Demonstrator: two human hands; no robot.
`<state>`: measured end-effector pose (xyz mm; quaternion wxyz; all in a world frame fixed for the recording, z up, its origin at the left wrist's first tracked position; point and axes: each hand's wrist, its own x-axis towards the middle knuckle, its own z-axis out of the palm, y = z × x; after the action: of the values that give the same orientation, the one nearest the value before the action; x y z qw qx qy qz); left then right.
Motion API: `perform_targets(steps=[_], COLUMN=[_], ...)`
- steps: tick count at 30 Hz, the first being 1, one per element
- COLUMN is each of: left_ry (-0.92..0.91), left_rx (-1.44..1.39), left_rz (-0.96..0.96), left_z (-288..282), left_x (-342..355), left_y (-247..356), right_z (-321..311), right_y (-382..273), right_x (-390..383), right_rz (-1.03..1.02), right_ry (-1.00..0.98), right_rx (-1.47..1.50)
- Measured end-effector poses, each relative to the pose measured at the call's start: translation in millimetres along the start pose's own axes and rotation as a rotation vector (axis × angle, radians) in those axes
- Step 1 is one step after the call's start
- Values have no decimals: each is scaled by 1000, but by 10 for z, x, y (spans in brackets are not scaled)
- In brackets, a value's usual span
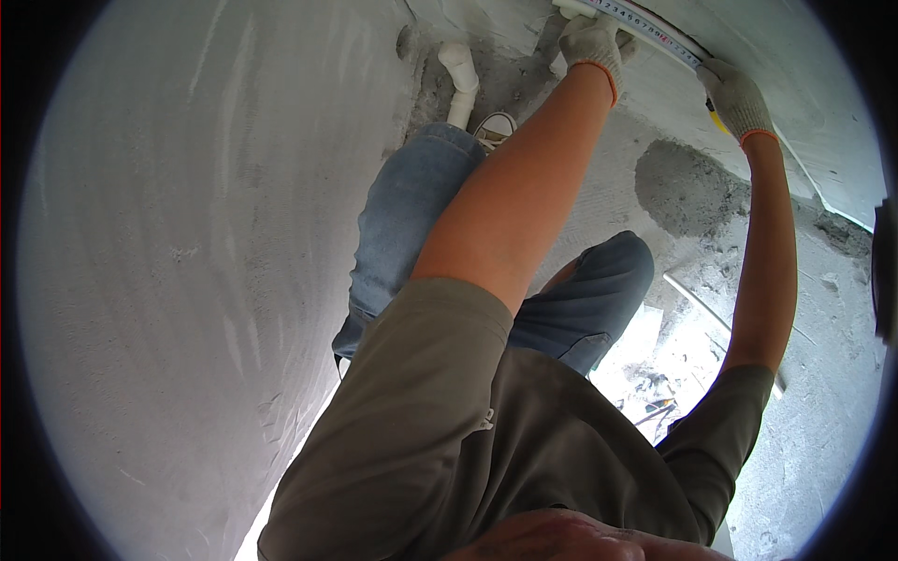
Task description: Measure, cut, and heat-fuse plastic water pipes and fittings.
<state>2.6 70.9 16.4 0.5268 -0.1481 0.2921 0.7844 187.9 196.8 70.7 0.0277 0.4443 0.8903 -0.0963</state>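
At the top of the view, my left hand [593, 47], in a pale knitted glove with an orange cuff, is closed around a thin white pipe [567, 7]; its fingertips are partly hidden. The blade of a tape measure [650, 30] stretches along the pipe from beside this hand towards the right. My right hand [739, 96], gloved the same way, is closed on the tape measure's case, of which a yellow edge [717, 119] shows below the palm. Both arms are reaching forward, the left one across my bent knees.
A bare grey wall [206, 234] fills the left side. A white elbow pipe [459, 75] rises near my shoe [496, 126]. On the rough concrete floor are a dark round patch [687, 187] and a thin white rod [697, 301]. Another wall [795, 56] stands at the upper right.
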Motion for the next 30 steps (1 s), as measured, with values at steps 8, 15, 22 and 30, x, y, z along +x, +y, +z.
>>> perform_targets(steps=[8, 15, 22, 30], left_ry=[-30, -25, 40, -1], left_rx=[212, 375, 115, 324], left_rz=[107, 460, 75, 384], left_z=[-11, 7, 36, -42], left_x=[417, 321, 371, 399], left_y=[-182, -236, -229, -229], right_z=[-50, -62, -53, -74], right_y=[-117, -103, -83, -162], right_x=[33, -2, -7, 10], right_rz=[-36, -31, 2, 4], right_ry=[-19, -12, -61, -34], right_rx=[-24, -33, -49, -37])
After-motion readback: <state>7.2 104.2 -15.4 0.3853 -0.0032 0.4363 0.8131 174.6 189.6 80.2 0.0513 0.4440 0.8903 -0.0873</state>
